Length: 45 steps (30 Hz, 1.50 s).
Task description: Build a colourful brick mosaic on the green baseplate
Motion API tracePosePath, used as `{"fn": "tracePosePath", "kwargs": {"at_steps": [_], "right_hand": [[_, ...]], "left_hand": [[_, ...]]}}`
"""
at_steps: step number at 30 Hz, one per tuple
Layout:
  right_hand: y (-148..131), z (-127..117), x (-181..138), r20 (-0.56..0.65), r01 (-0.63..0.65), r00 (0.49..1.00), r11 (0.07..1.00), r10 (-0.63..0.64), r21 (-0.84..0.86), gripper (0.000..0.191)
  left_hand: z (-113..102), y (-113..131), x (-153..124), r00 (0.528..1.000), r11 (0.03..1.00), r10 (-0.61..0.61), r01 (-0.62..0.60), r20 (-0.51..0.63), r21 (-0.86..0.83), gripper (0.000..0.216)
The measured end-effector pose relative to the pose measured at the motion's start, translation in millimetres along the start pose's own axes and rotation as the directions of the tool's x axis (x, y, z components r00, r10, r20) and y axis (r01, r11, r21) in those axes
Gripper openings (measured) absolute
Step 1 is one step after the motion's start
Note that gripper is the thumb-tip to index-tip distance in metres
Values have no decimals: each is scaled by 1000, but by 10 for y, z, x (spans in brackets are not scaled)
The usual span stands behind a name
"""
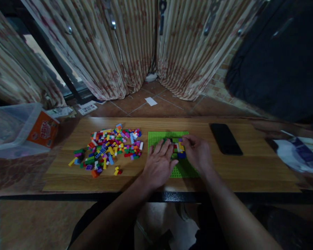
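The left hand (pixel 160 159) is spread, fingers extended; the right hand (pixel 199 152) is pinched narrow, whether on anything cannot be told. Between them, a red, white, yellow and blue brick assembly (pixel 182 147) is seated on a lime-green studded baseplate (pixel 156 135).

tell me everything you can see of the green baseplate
The baseplate is bright green, studded and plastic-looking, lying flat on the wood-look table between loose bricks and a phone. Multicoloured bricks sit near its middle. The left hand and right hand partly cover it; whether either touches it is unclear.
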State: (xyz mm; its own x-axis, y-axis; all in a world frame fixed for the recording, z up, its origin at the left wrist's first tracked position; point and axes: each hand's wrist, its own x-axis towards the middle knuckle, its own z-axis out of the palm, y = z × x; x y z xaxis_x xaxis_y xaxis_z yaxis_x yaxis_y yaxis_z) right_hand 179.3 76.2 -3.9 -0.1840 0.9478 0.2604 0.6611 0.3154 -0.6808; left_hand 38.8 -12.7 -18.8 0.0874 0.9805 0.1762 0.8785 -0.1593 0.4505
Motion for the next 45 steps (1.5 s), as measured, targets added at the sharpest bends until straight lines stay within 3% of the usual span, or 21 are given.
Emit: {"fn": "tracePosePath", "kwargs": {"at_steps": [6, 13, 23, 35, 40, 45], "right_hand": [[3, 6, 1, 7, -19, 1000, 999, 19, 34, 27], [79, -14, 26, 6, -22, 1000, 1000, 22, 12, 27], [190, -56, 73, 0, -49, 999, 999, 49, 21, 27], [76, 78, 14, 49, 40, 998, 999, -41, 14, 31], [-9, 177, -31, 74, 102, 992, 995, -103, 20, 32], [-38, 206, -58, 114, 86, 989, 994, -93, 60, 32]], "left_hand": [[66, 31, -18, 999, 968, 15, -26, 43, 248, 55], [70, 80, 21, 999, 934, 21, -37, 48, 354, 54], [171, 141, 53, 1000, 934, 7, -8, 5, 357, 50], [140, 100, -23, 999, 971, 20, -12, -34, 239, 54], [-14, 36, -18, 992, 985, -38, 57, -123, 162, 47], [-396, -378, 0, 928, 949, -270, 301, -257, 92, 32]]}}
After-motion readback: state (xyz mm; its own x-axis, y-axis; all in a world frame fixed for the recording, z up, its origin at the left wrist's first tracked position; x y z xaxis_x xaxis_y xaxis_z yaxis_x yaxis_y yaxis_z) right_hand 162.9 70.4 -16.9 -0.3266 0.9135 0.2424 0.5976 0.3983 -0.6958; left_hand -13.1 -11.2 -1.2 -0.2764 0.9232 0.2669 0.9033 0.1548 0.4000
